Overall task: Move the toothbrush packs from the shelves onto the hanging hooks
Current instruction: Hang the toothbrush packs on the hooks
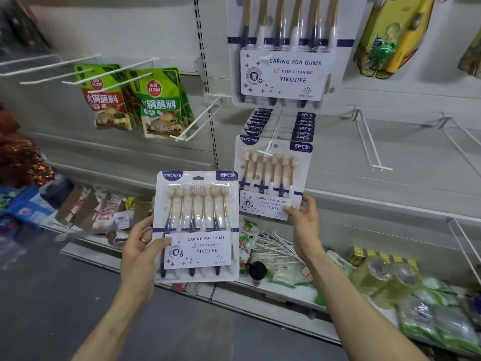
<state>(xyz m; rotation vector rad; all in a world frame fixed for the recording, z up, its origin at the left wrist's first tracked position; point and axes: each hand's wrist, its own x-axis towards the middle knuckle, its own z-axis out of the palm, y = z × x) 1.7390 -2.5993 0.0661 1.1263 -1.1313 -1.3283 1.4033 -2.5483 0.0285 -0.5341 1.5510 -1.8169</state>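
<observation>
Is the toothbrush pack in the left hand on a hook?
No, the left hand holds the toothbrush pack apart from the loaded hook.

Upright six-brush pack (pixel 197 226); identical packs (pixel 273 178) on hook (pixel 270 142).

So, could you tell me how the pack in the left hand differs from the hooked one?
The held pack is off any hook, gripped at its edge by the left hand. The hooked pack hangs on a hook, its lower corner pinched by the right hand, with other packs behind. Both are YIKOJIFE six-brush packs.
</observation>
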